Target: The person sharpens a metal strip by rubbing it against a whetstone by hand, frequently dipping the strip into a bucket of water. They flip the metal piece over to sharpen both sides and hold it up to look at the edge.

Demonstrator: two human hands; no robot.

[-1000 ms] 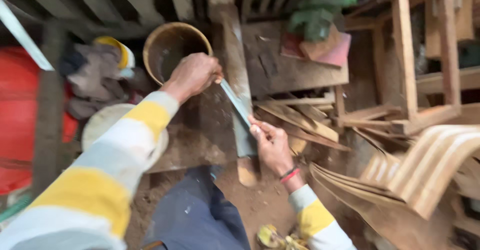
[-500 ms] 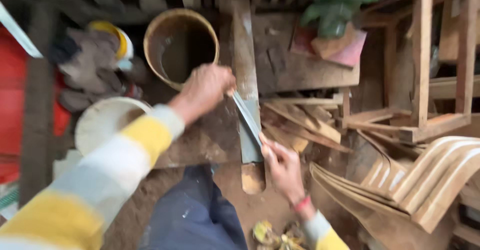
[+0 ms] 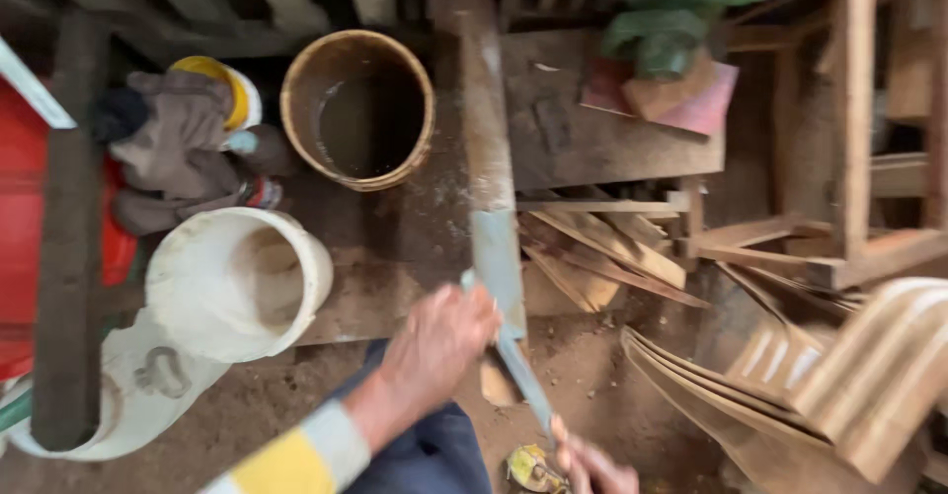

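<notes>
While the view is blurred, these relations can be read:

Tool: a long flat metal blade (image 3: 520, 371), like a file or a drawknife, which lies slanted across the near end of the wooden beam (image 3: 487, 158).
Long axis of the tool: from upper left, at the left hand, down to lower right, at the right hand.
Long axis of the beam: almost straight away from the person, from the near edge of the table (image 3: 395, 287) toward the far wall.
Left hand (image 3: 439, 346): closed around the upper end of the blade, just beside the beam's near end; this hand is the nearer one to the beam.
Right hand (image 3: 592, 466): at the bottom edge of the view, mostly cut off; its fingers seem to close on the lower end of the blade, but the grip cannot be told with certainty.
Direction of the beam from the hands: forward and slightly to the right of the left hand.
Nearby: a brown bucket (image 3: 357, 109) and a white bucket (image 3: 240, 282) stand to the left of the beam, apart from both hands.
</notes>
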